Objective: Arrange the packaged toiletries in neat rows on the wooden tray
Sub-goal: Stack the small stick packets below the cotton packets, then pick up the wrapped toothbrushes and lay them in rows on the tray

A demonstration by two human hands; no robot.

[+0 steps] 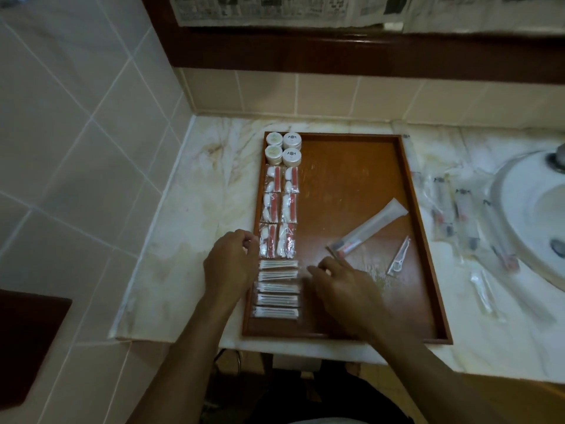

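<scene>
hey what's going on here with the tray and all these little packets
A person is laying out packaged toiletries on a wooden tray on a marble bathroom counter. Along the tray's left side sit four small round jars, then pairs of cotton packets, then a stack of cotton swab packets. Both hands, left hand and right hand, are at the swab packets. A toothbrush packet lies loose and askew; more packets wait by the sink.

A pale marble countertop with brown veining [195,215] runs under both hands. Beyond them, a low band of beige square tiles [330,93] meets a dark reddish-brown wooden frame [336,53], with newspaper sheets [260,10] taped above it. To the left of the hands stands a wall of large cream tiles [76,133]. Far right sits a white oval ceramic basin [526,215]. The light is dim and warm.
</scene>
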